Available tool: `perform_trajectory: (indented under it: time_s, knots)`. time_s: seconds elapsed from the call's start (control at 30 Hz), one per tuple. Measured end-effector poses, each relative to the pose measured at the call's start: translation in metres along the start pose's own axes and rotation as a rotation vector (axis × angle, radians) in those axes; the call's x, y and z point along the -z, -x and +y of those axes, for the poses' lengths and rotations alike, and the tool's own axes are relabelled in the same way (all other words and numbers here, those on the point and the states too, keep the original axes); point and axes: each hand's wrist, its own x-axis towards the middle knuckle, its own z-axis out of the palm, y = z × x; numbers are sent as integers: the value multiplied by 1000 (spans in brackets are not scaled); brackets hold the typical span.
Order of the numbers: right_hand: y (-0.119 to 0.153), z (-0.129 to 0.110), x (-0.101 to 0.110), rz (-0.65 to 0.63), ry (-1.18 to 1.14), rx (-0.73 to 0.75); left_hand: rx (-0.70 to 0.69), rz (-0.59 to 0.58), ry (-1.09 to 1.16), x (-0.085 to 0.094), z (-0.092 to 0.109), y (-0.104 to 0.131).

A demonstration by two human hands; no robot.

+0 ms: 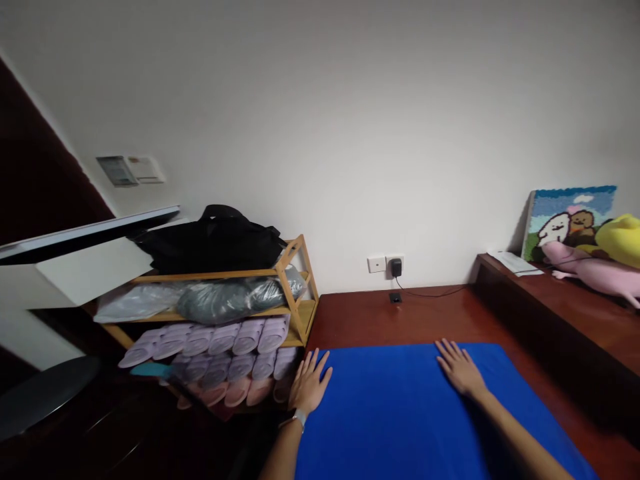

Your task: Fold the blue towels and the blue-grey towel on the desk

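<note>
A blue cloth (390, 407) lies spread over the reddish-brown wooden surface (350, 320). My left hand (309, 383) rests on the cloth's left edge, fingers spread and pointing away from me; a watch or band (300, 417) circles that wrist. Toward the far right part of the cloth, my right hand (461, 369) lies flat with its fingers stretched out. Neither hand holds anything. The cloth looks mostly smooth, and its near edge runs out of view.
To the left, a wooden rack (295, 293) holds a black bag (215, 243), plastic-wrapped bundles (235, 300) and several slippers (247, 337). A plugged-in adapter (396, 267) sits on the wall. The raised ledge (570, 293) at right bears a pink plush toy (595, 270) and a picture (570, 220).
</note>
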Motion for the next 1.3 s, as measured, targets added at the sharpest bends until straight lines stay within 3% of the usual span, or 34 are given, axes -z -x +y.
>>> perform_trajectory:
  time_s: [0.1, 0.17, 0.43, 0.63, 0.73, 0.77, 0.83, 0.9, 0.97, 1.07, 1.13, 1.2, 1.23, 1.3]
  knots:
    - [2, 80, -3, 40, 65, -161, 4, 0, 8, -2, -2, -2]
    - [-1, 107, -5, 68, 83, -190, 14, -11, 10, -3, -4, -4]
    - [-9, 114, -9, 103, 69, -186, 53, -77, 41, 6, -9, -9]
    - [-1, 164, -19, 97, 109, -232, 13, -26, -19, 3, -5, 0]
    - [-7, 163, -16, 134, 133, -251, 27, -20, -30, 1, -4, 3]
    - [-10, 150, -13, 161, 132, -258, 30, -16, -33, 1, -4, 3]
    - [-17, 99, -6, 230, 105, -214, 29, -10, -38, -1, -4, 3]
    - [-21, 22, -1, 281, 43, -48, 23, -5, -45, -3, -6, 3]
    - [-20, -71, -1, 266, -61, 150, 20, -1, -55, -6, -7, 3]
    - [-14, -200, -11, 151, -202, 414, 19, 0, -79, -8, -9, 2]
    - [-10, -259, -19, 50, -235, 484, 21, -2, -92, -9, -9, 1]
    - [-9, -287, -25, -19, -245, 499, 24, -6, -100, -9, -9, 1]
    - [-10, -290, -26, -38, -242, 491, 27, -7, -104, -9, -9, 1]
    - [-14, -272, -27, -44, -228, 458, 27, -3, -110, -9, -9, 0]
